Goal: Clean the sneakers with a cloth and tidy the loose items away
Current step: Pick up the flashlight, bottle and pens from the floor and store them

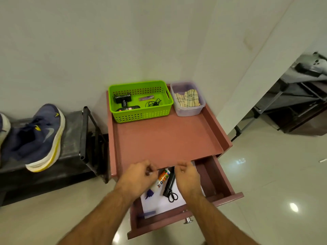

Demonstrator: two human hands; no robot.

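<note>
Head view: left hand and right hand, fingers loosely curled, empty, over smooth reddish drawer.

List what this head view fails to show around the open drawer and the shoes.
- Drawer contents: back part hidden under the table top, front part under both hands.
- Left hand, right hand: fingertips blurred; any grip unclear.
- Second sneaker: cut off by left edge.
- Bottle label: too small.

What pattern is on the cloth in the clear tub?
The cloth is cream with a dark checked grid, seen in the head view.
</note>
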